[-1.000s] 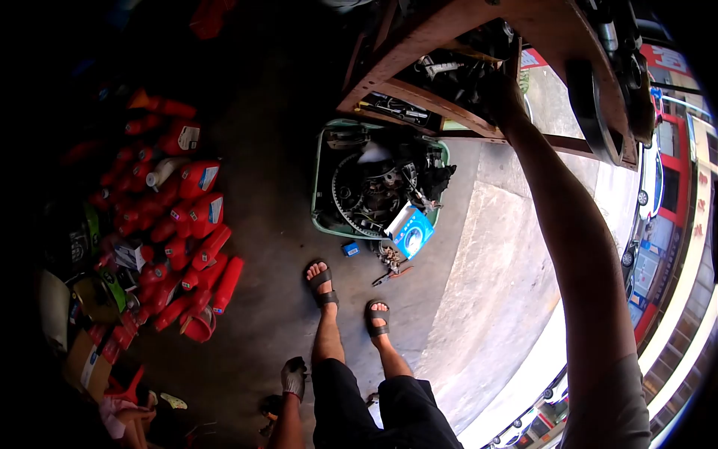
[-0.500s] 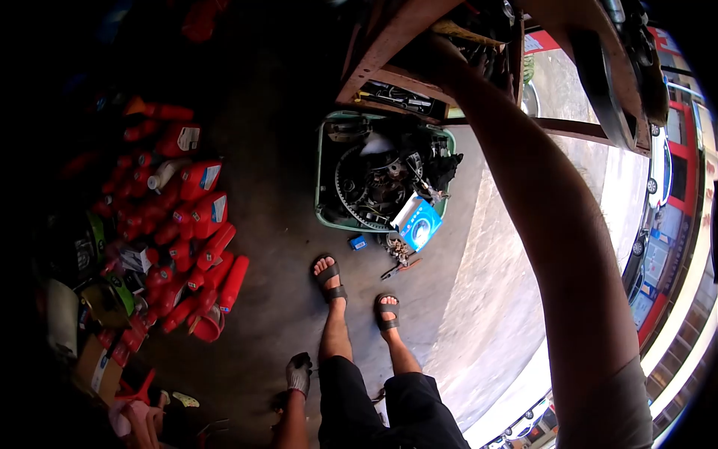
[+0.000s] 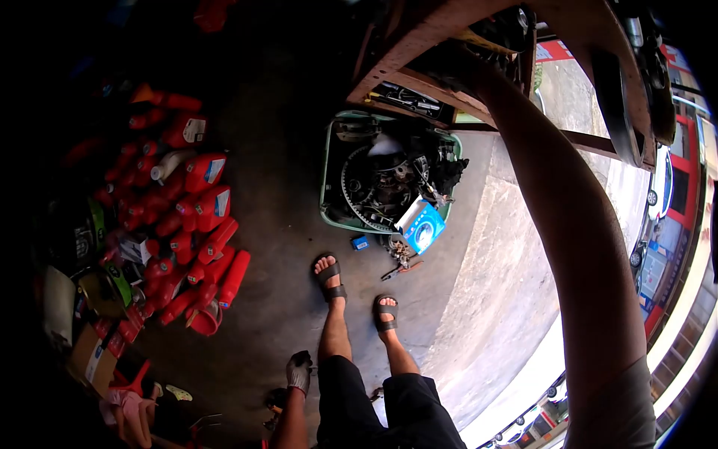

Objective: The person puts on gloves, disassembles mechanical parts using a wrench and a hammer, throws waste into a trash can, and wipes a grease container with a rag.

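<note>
My left hand (image 3: 299, 368), in a grey glove with dark fingertips, hangs beside my leg above the floor. Its fingers look curled together; whatever they may hold is too small to make out. My right arm (image 3: 557, 194) stretches up into a brown rack (image 3: 430, 37). Deep shade hides the fingers of my right hand (image 3: 458, 66), which is among tools on an upper shelf, close to a yellowish strip (image 3: 479, 41). Below that, a lower shelf holds metal tools (image 3: 407, 99).
A green-rimmed bin (image 3: 323, 187) full of dark metal parts stands under the rack, with a blue-and-white box (image 3: 423, 226) at its corner. Pliers (image 3: 400, 271) and a small blue box (image 3: 360, 242) lie on the floor. Many red bottles (image 3: 213, 206) crowd the left; a person (image 3: 133, 404) is lower left.
The view has shifted slightly, so the rack and bin appear a little lower and to the right. My right arm stays in the rack; my left hand keeps its place by my leg.
</note>
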A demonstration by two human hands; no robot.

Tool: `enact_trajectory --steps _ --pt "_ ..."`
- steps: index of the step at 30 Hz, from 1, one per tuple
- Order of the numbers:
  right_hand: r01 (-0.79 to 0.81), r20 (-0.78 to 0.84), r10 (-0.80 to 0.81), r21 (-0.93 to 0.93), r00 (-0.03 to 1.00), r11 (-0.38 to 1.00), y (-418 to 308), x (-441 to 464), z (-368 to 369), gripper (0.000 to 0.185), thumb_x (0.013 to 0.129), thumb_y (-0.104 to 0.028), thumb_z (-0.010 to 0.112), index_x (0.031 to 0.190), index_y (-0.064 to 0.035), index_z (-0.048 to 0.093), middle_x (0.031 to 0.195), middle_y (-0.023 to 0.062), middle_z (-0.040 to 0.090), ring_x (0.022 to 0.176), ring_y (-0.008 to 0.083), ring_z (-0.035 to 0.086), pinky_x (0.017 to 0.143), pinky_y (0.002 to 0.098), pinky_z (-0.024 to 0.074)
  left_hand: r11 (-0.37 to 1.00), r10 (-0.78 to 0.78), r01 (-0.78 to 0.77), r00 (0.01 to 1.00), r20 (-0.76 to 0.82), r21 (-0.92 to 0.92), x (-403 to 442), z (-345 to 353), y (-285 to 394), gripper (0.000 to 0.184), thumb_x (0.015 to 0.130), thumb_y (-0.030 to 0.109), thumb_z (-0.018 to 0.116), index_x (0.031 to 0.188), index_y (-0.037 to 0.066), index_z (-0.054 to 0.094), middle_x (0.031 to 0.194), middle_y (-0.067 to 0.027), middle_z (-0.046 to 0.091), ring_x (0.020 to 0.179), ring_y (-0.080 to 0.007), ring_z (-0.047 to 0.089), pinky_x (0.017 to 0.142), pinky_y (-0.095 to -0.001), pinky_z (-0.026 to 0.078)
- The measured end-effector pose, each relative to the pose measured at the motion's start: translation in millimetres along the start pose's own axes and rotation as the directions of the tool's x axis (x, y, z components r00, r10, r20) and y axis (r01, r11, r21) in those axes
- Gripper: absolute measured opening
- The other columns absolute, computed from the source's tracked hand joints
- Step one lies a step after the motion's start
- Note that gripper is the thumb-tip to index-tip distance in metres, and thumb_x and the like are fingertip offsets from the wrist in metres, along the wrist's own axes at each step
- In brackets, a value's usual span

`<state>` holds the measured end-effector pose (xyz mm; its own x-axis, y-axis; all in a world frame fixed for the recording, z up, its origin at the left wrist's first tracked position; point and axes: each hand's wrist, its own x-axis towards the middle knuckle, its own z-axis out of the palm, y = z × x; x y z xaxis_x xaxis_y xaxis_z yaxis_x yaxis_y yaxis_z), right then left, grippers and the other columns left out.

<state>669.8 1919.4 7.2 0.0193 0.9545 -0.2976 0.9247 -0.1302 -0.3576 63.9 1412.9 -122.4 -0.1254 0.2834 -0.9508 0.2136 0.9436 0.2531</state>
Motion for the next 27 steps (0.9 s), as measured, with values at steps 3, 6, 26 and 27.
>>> enact_trajectory --steps 3,6,26,27 --pt "0.185 0.060 -0.176 -0.202 0.983 0.962 13.0 11.3 -0.9 0.035 0.090 -0.025 0.055 0.120 -0.0074 0.059 0.115 0.0137 0.063 0.095 0.0242 0.063 0.082 0.0376 0.0498 1.000 0.006 -0.006 1.000 -0.005 0.001 0.6 4.2 -0.8 0.020 0.089 0.012 0.059 0.108 0.007 0.064 0.092 -0.0026 0.064 0.074 -0.0130 0.058 0.060 -0.0277 0.047" --pt "0.190 0.046 -0.184 -0.230 0.982 0.955 17.2 9.9 3.9 0.036 0.089 -0.028 0.056 0.118 -0.0078 0.061 0.111 0.0151 0.064 0.095 0.0264 0.063 0.082 0.0400 0.0490 1.000 0.022 -0.022 1.000 -0.002 0.001 3.0 5.9 -2.1 0.020 0.090 0.013 0.059 0.108 0.007 0.064 0.091 -0.0025 0.064 0.073 -0.0128 0.057 0.060 -0.0278 0.048" --pt "-0.035 0.061 0.032 0.051 0.998 0.998 46.2 23.6 11.6 0.042 0.093 -0.027 0.057 0.130 -0.0084 0.052 0.125 0.0133 0.058 0.108 0.0199 0.056 0.093 0.0328 0.0436 1.000 0.017 -0.017 1.000 0.010 0.024 2.7 12.1 0.3 0.021 0.090 0.011 0.057 0.109 0.005 0.063 0.091 -0.0038 0.064 0.073 -0.0137 0.057 0.059 -0.0288 0.047" --pt "-0.007 0.073 -0.001 0.107 0.997 0.994 47.1 28.1 14.7 0.037 0.091 -0.028 0.057 0.123 -0.0090 0.057 0.116 0.0127 0.062 0.100 0.0230 0.060 0.087 0.0354 0.0464 1.000 0.006 -0.006 1.000 0.007 0.029 2.4 13.2 1.9 0.021 0.090 0.011 0.057 0.109 0.005 0.063 0.092 -0.0037 0.064 0.073 -0.0138 0.057 0.059 -0.0289 0.047"
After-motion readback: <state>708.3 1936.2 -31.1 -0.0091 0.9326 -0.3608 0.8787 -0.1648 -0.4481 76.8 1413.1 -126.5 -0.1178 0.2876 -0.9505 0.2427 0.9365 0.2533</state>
